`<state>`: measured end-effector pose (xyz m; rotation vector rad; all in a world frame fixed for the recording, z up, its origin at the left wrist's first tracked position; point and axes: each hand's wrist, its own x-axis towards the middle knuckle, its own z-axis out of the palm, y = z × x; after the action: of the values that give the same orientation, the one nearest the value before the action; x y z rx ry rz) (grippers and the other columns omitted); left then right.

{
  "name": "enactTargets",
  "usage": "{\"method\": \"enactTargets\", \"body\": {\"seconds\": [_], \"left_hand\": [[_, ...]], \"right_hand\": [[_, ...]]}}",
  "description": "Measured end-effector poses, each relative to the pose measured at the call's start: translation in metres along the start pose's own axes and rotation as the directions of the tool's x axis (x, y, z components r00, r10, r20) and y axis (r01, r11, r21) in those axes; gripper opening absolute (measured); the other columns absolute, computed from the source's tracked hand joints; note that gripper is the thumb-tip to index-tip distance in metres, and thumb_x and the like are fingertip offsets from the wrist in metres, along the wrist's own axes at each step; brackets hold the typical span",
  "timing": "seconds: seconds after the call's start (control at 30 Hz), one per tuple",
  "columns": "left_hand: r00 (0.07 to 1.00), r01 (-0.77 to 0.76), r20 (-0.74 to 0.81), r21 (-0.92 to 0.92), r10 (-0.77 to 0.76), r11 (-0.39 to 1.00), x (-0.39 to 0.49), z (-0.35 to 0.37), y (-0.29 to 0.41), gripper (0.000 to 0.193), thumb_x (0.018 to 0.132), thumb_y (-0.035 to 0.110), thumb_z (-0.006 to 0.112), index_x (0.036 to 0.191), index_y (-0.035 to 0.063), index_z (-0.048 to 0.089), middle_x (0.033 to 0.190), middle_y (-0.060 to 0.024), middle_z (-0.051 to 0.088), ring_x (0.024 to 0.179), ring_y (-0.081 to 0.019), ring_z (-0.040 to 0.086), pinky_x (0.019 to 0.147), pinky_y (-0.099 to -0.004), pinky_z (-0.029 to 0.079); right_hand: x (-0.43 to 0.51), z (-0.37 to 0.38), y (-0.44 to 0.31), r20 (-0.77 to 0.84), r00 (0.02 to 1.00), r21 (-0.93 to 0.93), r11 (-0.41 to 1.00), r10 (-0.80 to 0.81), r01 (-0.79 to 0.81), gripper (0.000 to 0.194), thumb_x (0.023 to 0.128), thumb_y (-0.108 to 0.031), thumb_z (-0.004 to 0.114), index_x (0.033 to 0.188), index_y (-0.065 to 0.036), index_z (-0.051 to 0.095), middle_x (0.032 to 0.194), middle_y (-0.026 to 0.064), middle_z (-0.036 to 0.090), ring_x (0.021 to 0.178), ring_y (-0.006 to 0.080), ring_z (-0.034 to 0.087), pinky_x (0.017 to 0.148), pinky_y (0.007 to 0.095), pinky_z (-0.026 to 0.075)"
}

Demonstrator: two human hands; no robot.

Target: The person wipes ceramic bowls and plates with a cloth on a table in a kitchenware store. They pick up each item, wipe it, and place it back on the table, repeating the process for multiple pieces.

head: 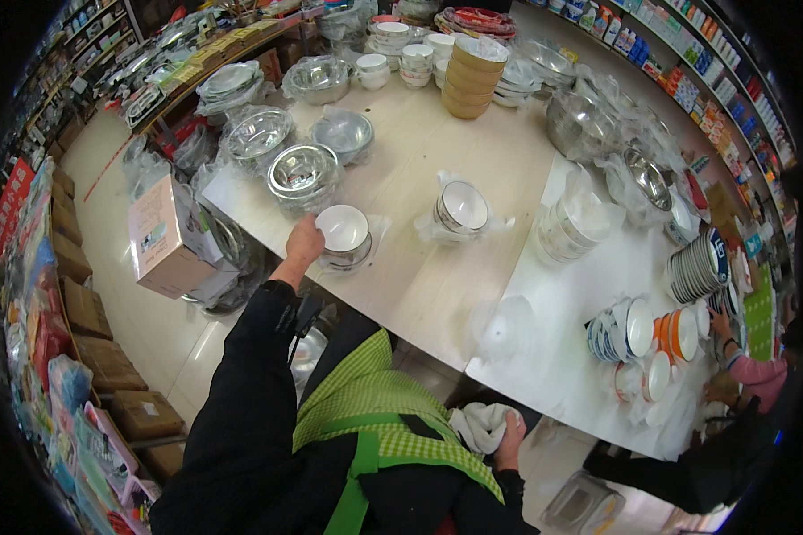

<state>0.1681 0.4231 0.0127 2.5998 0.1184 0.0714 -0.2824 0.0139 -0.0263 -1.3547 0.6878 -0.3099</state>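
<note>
My left hand grips the rim of a white bowl near the table's front edge. This bowl tops a small stack of patterned bowls on a plastic wrapper. Low at my right side, my right hand holds a crumpled whitish cloth against my green checked apron. Steel basins in plastic stand just beyond my left hand. Farther right on the table, another short stack of patterned bowls sits tilted on its wrapper.
Tan bowls rise in a tall stack at the back. Wrapped white bowls stand to the right, beyond blue-striped and orange bowls. A co-worker's hand touches dishes at the far right. A carton lies left of the table.
</note>
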Motion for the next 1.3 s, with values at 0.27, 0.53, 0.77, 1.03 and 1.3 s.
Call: {"method": "enactTargets", "body": {"seconds": [0.27,0.53,0.77,1.03,1.3], "left_hand": [[0.997,0.042,0.063,0.137,-0.051,0.990,-0.009,0.002,0.012,0.034,0.087,0.016,0.055,0.121,0.0130,0.057,0.106,-0.0203,0.067,0.102,-0.0392,0.063,0.085,-0.0502,0.050],[1.000,-0.020,0.028,0.232,0.014,0.972,-0.022,-0.002,0.021,0.031,0.086,0.018,0.056,0.117,0.0119,0.058,0.102,-0.0195,0.068,0.098,-0.0382,0.065,0.082,-0.0501,0.051],[0.999,-0.035,0.044,0.374,0.020,0.927,-0.022,-0.002,0.031,0.028,0.087,0.017,0.051,0.108,0.0054,0.063,0.099,-0.0204,0.069,0.096,-0.0378,0.067,0.081,-0.0477,0.053],[0.994,-0.052,0.105,0.457,0.004,0.888,-0.020,-0.001,0.031,0.029,0.088,0.020,0.051,0.110,0.0043,0.061,0.100,-0.0220,0.069,0.094,-0.0391,0.067,0.079,-0.0467,0.053],[0.990,-0.116,-0.023,0.451,0.142,0.885,-0.036,-0.013,0.058,0.045,0.092,0.034,0.056,0.129,0.0089,0.052,0.106,-0.0167,0.067,0.095,-0.0384,0.065,0.080,-0.0483,0.051]], "right_hand": [[0.004,-0.007,0.006,-0.045,0.997,0.002,0.998,0.065,-0.065,0.030,0.097,-0.027,0.054,0.099,0.001,0.065,0.091,0.0073,0.066,0.085,0.0166,0.060,0.079,0.0316,0.048],[0.004,-0.006,0.005,-0.085,0.996,0.027,0.999,0.037,-0.034,0.023,0.096,-0.024,0.056,0.093,-0.002,0.065,0.087,0.0022,0.064,0.079,0.0115,0.058,0.074,0.0281,0.047],[0.008,-0.010,0.011,-0.079,0.992,0.161,0.983,0.100,-0.086,0.022,0.096,-0.024,0.057,0.097,-0.004,0.066,0.087,0.0013,0.065,0.079,0.0105,0.059,0.074,0.0271,0.047],[0.006,-0.011,0.009,-0.086,0.993,0.164,0.984,0.083,-0.068,0.025,0.096,-0.026,0.058,0.100,-0.003,0.065,0.091,0.0013,0.065,0.083,0.0115,0.059,0.078,0.0276,0.047],[0.007,-0.018,0.020,-0.092,0.991,0.214,0.974,0.096,-0.074,0.022,0.095,-0.023,0.059,0.099,-0.003,0.065,0.090,-0.0005,0.064,0.083,0.0087,0.057,0.077,0.0254,0.046]]}}
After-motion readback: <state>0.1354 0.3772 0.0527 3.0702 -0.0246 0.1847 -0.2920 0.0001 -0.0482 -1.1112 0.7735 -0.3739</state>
